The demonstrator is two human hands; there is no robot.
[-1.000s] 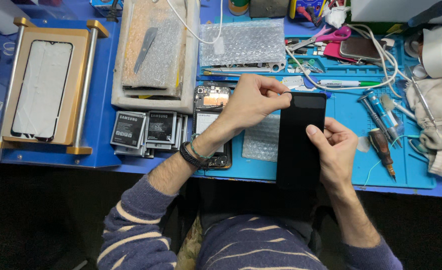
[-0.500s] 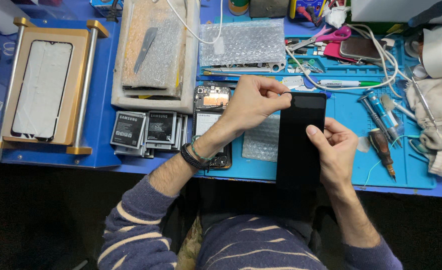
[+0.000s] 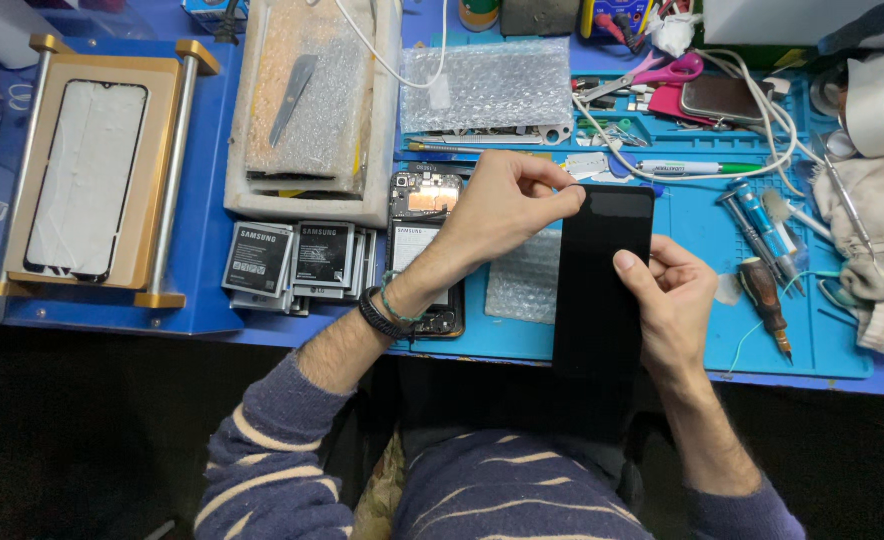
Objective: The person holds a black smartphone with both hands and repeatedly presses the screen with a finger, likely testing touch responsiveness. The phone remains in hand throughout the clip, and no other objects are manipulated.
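Head view: a black phone screen panel (image 3: 602, 290) stands lengthwise over the near edge of the blue work mat (image 3: 702, 250), just right of centre. The right hand (image 3: 677, 310) grips it along its right edge at about 3 o'clock of the panel, thumb laid on the glossy face and fingers curled behind, closed on it. The left hand (image 3: 507, 210) reaches in from 9 o'clock, its fingertips pinched together at the panel's top left corner; whether they hold a film or only the corner I cannot tell.

Under the left wrist lies an opened phone body (image 3: 424, 250) with its insides showing, and a stack of flat batteries (image 3: 297, 260) sits just beside it towards 9 o'clock. At 10 o'clock of the panel a grey foam block (image 3: 312, 100) carries a metal blade. Far out at 9 o'clock a brass-coloured frame jig (image 3: 97, 170) holds a pale screen. At 12 o'clock lies a sheet of bubble wrap (image 3: 487, 85), at 1 o'clock pink-handled scissors (image 3: 652, 72), and at 3 o'clock several screwdrivers (image 3: 757, 225) lie on the mat.
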